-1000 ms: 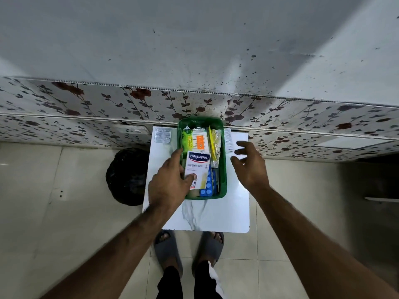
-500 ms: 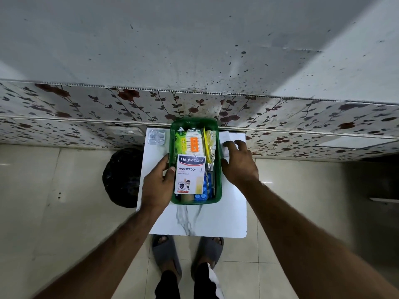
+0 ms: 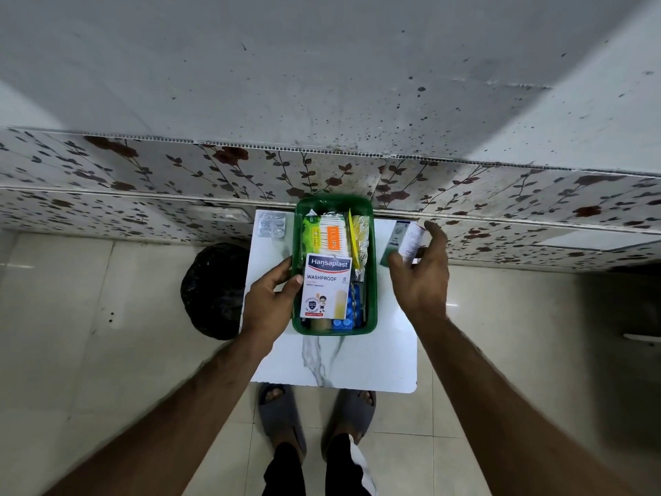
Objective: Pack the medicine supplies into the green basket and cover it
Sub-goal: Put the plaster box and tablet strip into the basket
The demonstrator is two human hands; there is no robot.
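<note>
Pale floor tiles and a flower-patterned wall panel surround the small white marble-look table (image 3: 357, 359) you stand at, your grey slippers just under its near edge. From the head view, the green basket (image 3: 372, 277) sits on the table toward the wall, packed with supplies: a Hansaplast plaster box (image 3: 326, 286) lies on top at the near end, a cotton swab pack (image 3: 331, 236) beyond it, a yellow foil sachet (image 3: 359, 238) along the right wall and blue tablet strips (image 3: 343, 322) at the near corner. Your left hand (image 3: 270, 302) rests against the basket's left wall, fingers curled over the rim, the thumb tip touching the plaster box edge. Your right hand (image 3: 424, 281) is raised to the right of the basket, apart from it, thumb and fingers pinching a small white and green medicine box (image 3: 402, 241) held tilted above the table. A silver blister pack (image 3: 272, 225) lies on the table's far left corner, just beside the basket. A black bag (image 3: 211, 291) sits on the floor to the left of the table
</note>
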